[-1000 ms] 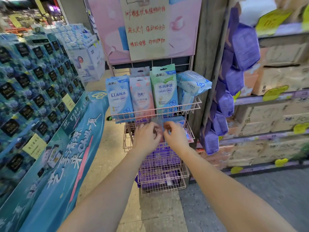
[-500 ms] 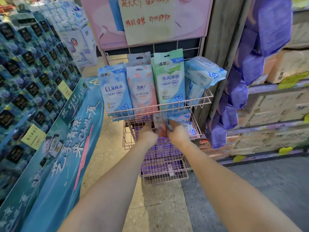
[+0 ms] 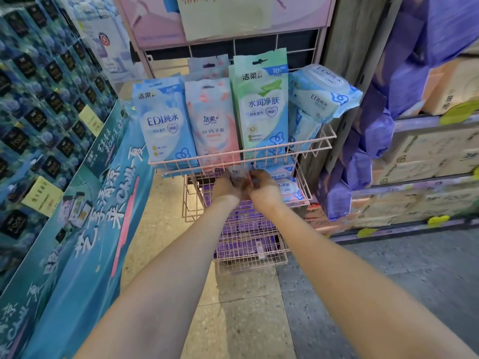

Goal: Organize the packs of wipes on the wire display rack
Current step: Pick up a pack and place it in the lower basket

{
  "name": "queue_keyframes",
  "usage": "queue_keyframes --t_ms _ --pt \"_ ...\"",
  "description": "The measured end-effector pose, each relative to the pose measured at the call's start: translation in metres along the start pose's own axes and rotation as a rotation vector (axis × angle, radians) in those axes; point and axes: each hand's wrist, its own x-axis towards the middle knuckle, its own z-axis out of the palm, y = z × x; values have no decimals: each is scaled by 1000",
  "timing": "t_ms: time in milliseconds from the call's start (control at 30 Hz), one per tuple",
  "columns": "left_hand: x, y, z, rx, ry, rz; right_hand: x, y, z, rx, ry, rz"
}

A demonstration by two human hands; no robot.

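Under the top basket of the pink wire rack, on the second tier, both my hands met around one small pack of wipes. My left hand curled its fingers onto the pack's left edge. My right hand pinched the right edge with its fingers bent in tight. The two hands nearly touched, backs up, with the pack upright between them just behind the basket's front wire. The backs of my hands hid my thumbs, so I could not tell how far they wrapped round. My left forearm and right forearm were stretched out straight, converging toward the rack. Above my hands a blue pack, a pink pack and a tall green pack stood side by side in the top basket, and a pale blue pack lay tilted at its right end. Just right of my right hand more packs lay on the second tier, and purple packs filled the tiers below
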Motion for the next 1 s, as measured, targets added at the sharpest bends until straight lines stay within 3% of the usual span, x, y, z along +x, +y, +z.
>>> queue_keyframes --t_ms 100,200,400,800,1000 --pt "-7 6 -7 -180 63 -22 -5 -11 -4 133 94 -38" --pt "-19 12 -17 -24 158 -60 -16 -19 -11 176 94 -37" --pt "-53 -5 -28 -93 107 98 -47 -23 -11 165 96 -20" --pt "-117 -33 -53 -179 133 114 -109 -25 -17 150 99 -63" --pt "-143 -28 -70 -132 159 242 -129 -29 -23 245 125 -112"
